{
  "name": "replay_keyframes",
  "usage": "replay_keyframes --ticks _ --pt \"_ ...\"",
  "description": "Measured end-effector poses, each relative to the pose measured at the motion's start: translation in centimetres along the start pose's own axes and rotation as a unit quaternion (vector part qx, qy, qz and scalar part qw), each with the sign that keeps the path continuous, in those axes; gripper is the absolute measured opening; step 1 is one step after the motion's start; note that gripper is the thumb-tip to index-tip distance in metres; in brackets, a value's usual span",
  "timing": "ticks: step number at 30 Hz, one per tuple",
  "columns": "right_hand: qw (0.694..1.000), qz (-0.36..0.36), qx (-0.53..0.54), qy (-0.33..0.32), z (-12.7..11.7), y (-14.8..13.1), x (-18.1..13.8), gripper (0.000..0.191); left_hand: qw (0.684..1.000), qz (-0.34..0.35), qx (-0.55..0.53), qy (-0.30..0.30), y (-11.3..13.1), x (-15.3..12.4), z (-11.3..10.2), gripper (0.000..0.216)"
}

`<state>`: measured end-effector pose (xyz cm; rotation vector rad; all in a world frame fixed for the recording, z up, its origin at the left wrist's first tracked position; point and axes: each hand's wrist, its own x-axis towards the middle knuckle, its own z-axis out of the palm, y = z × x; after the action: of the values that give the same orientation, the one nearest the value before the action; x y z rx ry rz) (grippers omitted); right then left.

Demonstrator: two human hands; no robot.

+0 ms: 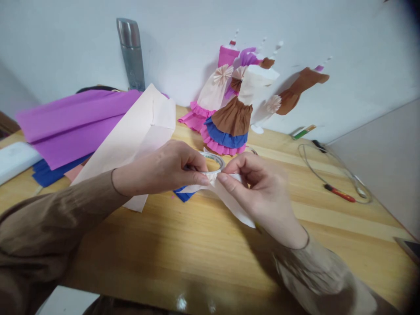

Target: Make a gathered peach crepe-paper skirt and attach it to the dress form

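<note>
My left hand (164,168) is closed around a roll of clear tape (213,162), held just above the wooden table (183,245). My right hand (257,188) pinches the tape's free end together with a strip of white paper (236,208) that hangs down toward the table. The two hands nearly touch at the fingertips. A small blue paper scrap (183,194) lies under the left fingers.
Sheets of purple (75,122), cream (138,131) and blue (49,173) crepe paper lie at the left. Several paper dresses (229,109) lean on the wall behind. A metal flask (131,52) stands at the back. A wire and red-handled tool (339,192) lie right.
</note>
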<state>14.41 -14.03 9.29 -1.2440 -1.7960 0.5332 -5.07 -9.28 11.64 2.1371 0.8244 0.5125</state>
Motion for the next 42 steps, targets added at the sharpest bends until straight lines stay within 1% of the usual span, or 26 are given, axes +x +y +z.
replay_keyframes --ticks 8,16,21,24,27,31,34,36,40,42 --pt "0.993 0.05 0.101 -0.018 0.0 0.1 0.2 0.015 1.0 0.005 0.013 0.011 -0.2 -0.1 0.0 0.021" --pt "0.993 0.068 0.094 -0.019 0.5 0.2 0.1 0.016 1.0 0.004 0.005 0.005 0.0 -0.1 0.2 0.023" --pt "0.988 0.103 0.11 -0.03 0.7 0.1 0.1 0.017 1.0 0.029 -0.004 -0.009 -0.7 0.1 0.3 0.02" --pt "0.984 0.118 0.129 -0.046 0.6 0.1 0.2 0.019 0.998 0.02 -0.038 -0.041 -1.2 0.3 0.0 0.021" --pt "0.982 0.105 0.144 -0.061 0.2 0.2 0.4 0.02 0.994 -0.001 -0.084 -0.074 -1.7 0.6 -0.7 0.021" --pt "0.984 0.082 0.136 -0.077 -0.8 0.1 0.8 0.02 0.993 0.0 -0.098 -0.066 -2.0 0.8 -1.6 0.017" --pt "0.982 0.101 0.1 -0.127 -1.2 0.2 1.1 0.018 0.994 -0.009 -0.092 -0.066 -2.0 0.7 -1.9 0.016" --pt "0.98 0.107 0.085 -0.145 -1.2 0.3 1.2 0.017 0.994 -0.015 -0.083 -0.074 -1.9 0.7 -2.0 0.016" --pt "0.984 0.088 0.071 -0.138 -1.0 0.5 1.1 0.014 0.992 -0.02 -0.074 -0.097 -1.8 0.6 -1.9 0.018" --pt "0.986 0.074 0.067 -0.135 -1.0 0.4 1.0 0.013 0.993 -0.017 -0.069 -0.097 -1.8 0.5 -1.8 0.018"
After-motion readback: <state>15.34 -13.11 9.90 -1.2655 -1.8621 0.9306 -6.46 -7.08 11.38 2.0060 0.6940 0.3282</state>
